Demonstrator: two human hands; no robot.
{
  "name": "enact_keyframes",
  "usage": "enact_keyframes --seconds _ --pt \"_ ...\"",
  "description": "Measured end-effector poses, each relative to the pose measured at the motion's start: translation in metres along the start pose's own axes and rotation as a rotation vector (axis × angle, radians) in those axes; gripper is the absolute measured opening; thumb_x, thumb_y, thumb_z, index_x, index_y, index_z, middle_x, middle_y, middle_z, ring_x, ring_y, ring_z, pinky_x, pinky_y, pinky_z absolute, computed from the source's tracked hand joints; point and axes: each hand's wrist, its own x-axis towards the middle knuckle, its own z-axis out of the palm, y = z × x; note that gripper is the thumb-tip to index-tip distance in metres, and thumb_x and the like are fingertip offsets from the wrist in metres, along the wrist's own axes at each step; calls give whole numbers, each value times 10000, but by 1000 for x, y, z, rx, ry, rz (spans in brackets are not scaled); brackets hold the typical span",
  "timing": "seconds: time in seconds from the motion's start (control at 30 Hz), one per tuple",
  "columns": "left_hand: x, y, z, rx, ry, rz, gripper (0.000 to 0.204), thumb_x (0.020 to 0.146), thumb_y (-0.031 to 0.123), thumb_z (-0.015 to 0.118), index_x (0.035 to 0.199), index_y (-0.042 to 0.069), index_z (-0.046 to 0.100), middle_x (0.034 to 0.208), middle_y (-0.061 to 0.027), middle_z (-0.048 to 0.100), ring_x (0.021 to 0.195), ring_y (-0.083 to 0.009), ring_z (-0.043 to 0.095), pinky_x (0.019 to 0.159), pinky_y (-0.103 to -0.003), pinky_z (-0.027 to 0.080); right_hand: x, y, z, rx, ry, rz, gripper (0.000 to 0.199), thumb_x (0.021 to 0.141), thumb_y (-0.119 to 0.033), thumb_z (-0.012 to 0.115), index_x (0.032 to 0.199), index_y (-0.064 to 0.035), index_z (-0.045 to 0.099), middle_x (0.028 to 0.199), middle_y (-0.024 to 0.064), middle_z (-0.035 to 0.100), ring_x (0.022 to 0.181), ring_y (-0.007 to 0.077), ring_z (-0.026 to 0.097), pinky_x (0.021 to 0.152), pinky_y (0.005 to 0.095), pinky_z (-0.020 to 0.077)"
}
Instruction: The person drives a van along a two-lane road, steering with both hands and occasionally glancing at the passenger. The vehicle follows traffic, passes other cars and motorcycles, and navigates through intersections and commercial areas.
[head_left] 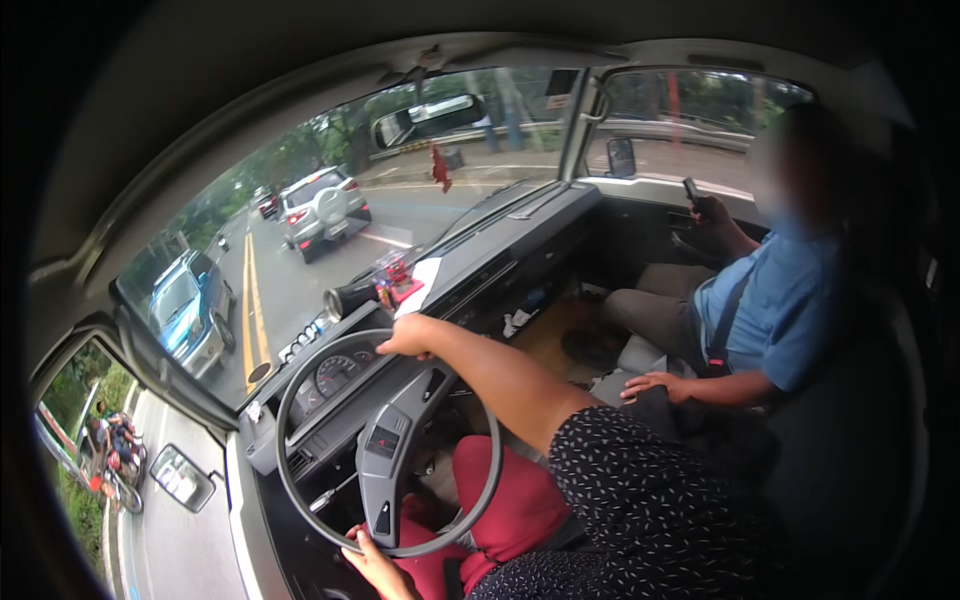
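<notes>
The dark grey steering wheel (378, 465) is in front of me, its broad centre spoke tilted. My right hand (405, 337) is closed over the top of the rim, with my arm stretched forward. At the lower rim, my left hand (374, 563) grips the wheel with thumb and fingers. Round gauges of the instrument panel (342, 373) show through the upper part of the wheel. Below it are my legs (515, 495) in red trousers.
A passenger (760, 300) in a blue shirt sits to my right, holding a phone (691, 190). Ahead on the road is a silver SUV (318, 212). A blue-and-white vehicle (190, 305) is across the yellow lines. Cyclists (115, 450) are outside the left window, near the side mirror (183, 477).
</notes>
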Motion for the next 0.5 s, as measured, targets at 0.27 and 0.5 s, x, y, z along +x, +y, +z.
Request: enact_keyframes --seconds 0.27,0.5 --pt "-21 52 6 -26 289 200 429 1041 110 617 1428 -9 476 1315 -141 593 1228 -239 577 1105 -371 421 -45 50 16 378 114 18 628 902 -585 715 708 7 636 549 108 586 460 227 612 457 382 475" --pt "-18 240 5 -952 -286 301 297 1075 337 557 1126 45 563 972 -92 605 936 -245 642 911 -425 521 -57 43 23 387 183 98 527 922 -535 718 812 -22 669 592 57 583 485 201 610 484 367 496"
